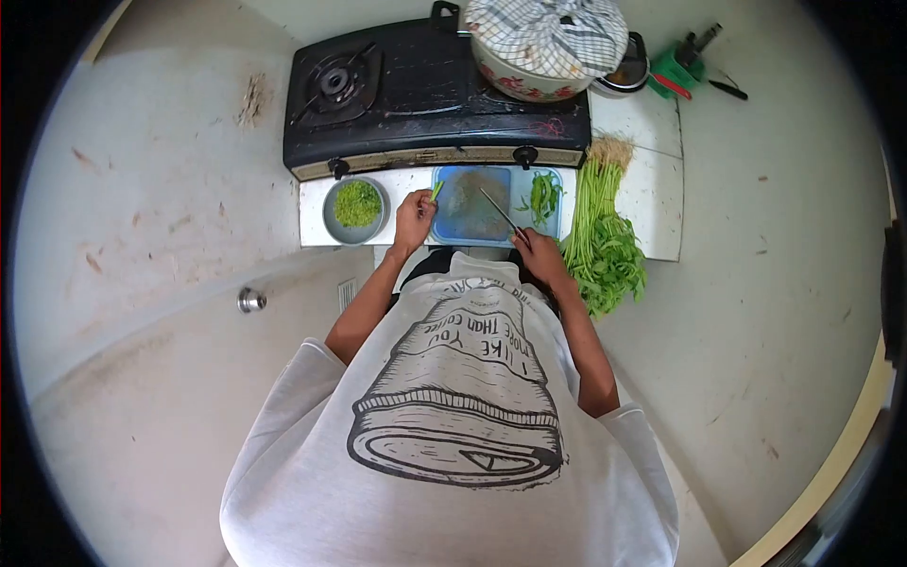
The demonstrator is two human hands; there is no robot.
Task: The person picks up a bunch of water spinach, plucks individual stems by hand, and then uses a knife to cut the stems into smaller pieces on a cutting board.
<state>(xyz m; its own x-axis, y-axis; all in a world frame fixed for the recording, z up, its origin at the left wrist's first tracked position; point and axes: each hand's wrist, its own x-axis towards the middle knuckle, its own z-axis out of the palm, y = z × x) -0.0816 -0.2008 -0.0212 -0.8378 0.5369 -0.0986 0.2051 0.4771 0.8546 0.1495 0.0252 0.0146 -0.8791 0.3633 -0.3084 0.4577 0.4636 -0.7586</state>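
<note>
My left hand (415, 218) is closed, pinching short green vegetable pieces (436, 190) at the left edge of a blue cutting board (458, 230). In my right hand (539, 254) is a knife (503, 212), its blade slanting up and left over the board. Several slim green pods (542, 197), which look like green chillies, lie on the board's right part. To the left of my left hand stands a grey bowl (356, 237) holding finely chopped greens (357, 203).
Behind the board sits a black gas stove (416, 85) bearing a flowered pot (529, 87) under a checked cloth (548, 33). Leafy greens (600, 246) overhang the counter on the right. A green holder (676, 70) with utensils stands at the back right.
</note>
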